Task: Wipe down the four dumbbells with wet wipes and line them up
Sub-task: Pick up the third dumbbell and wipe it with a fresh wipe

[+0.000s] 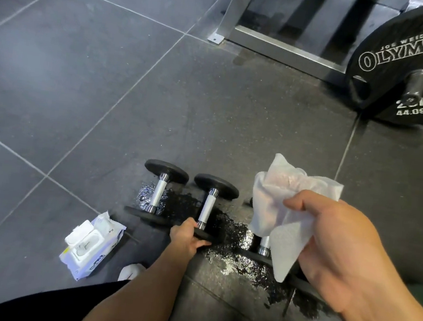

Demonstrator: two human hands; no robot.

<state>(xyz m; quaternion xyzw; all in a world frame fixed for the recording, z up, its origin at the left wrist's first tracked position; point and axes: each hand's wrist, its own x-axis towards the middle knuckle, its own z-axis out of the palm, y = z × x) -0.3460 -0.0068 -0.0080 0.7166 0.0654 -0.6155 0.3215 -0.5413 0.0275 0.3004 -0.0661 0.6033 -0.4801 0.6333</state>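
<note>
Two small black dumbbells with silver handles lie side by side on the dark rubber floor. The left dumbbell (159, 191) lies free. My left hand (188, 238) grips the near disc of the second dumbbell (209, 204). My right hand (332, 246) is raised above the floor and holds a crumpled white wet wipe (279, 211). Behind the wipe and hand, a third dumbbell (264, 244) shows only part of its silver handle and near disc. A fourth dumbbell is not visible.
A pack of wet wipes (91, 245) with its lid open lies on the floor to the left. The floor around the dumbbells is wet. A large black weight plate (411, 64) on a bar and a steel rack frame (279, 45) stand at the back right.
</note>
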